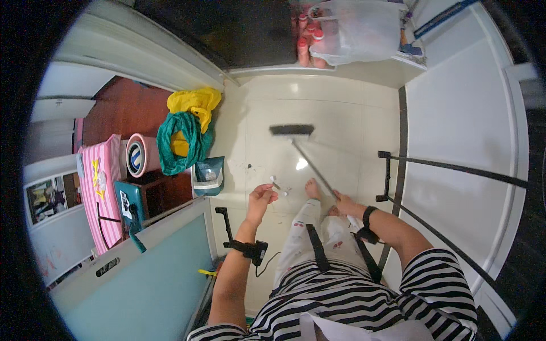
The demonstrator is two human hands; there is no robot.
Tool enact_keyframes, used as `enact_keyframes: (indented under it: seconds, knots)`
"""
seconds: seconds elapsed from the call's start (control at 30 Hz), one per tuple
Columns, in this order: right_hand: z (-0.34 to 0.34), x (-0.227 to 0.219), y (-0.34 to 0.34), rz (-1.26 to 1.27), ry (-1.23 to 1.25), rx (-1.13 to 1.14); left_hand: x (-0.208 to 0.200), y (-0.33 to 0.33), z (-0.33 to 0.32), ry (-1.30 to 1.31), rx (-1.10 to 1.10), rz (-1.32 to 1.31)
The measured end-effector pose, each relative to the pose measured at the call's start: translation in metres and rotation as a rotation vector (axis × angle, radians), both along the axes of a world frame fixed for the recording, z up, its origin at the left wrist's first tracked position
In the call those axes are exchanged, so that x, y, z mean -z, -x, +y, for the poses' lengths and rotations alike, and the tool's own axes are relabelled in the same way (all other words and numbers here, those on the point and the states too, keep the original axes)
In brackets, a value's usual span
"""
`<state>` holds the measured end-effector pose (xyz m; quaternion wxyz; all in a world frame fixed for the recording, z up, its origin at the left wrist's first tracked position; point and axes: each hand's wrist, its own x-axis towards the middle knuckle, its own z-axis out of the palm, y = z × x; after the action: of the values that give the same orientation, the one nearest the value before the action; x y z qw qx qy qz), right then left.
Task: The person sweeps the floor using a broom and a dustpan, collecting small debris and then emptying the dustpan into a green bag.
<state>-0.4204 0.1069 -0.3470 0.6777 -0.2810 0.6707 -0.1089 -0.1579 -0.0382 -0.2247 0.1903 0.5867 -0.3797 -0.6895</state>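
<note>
The right hand point(346, 204) grips the handle point(316, 172) of a broom point(294, 131), whose dark brush point(287, 130) is down at the tile floor point(341, 128) ahead of the feet point(312, 188). The left hand point(261, 201) is curled, but I can't tell if it holds anything.

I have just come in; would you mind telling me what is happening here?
The person's right hand grips a broom that reaches forward over the pale tiled floor. The left hand is raised with fingers curled; I can't tell whether it holds anything. Small white scraps lie on the floor.
</note>
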Motion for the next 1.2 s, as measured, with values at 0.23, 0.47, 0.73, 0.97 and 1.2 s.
enact_keyframes:
  seconds: [0.23, 0.47, 0.73, 0.97, 1.2]
  knots:
    - [0.072, -0.097, 0.038, -0.057, -0.004, 0.014, -0.013, 0.028, 0.007, -0.003, 0.152, -0.065]
    - [0.095, -0.037, 0.102, 0.205, 0.164, 0.336, -0.019, 0.048, 0.036, -0.011, 0.185, -0.010]
    - [0.093, 0.038, 0.098, -0.286, 0.110, 0.589, -0.029, 0.040, 0.098, -0.010, 0.225, -0.011]
    - [0.143, 0.066, -0.038, -0.057, 0.273, 0.234, -0.039, 0.022, 0.096, 0.005, 0.225, -0.027]
    - [0.131, -0.060, -0.064, -0.372, -0.041, 0.386, -0.049, -0.006, 0.086, 0.058, 0.223, -0.022]
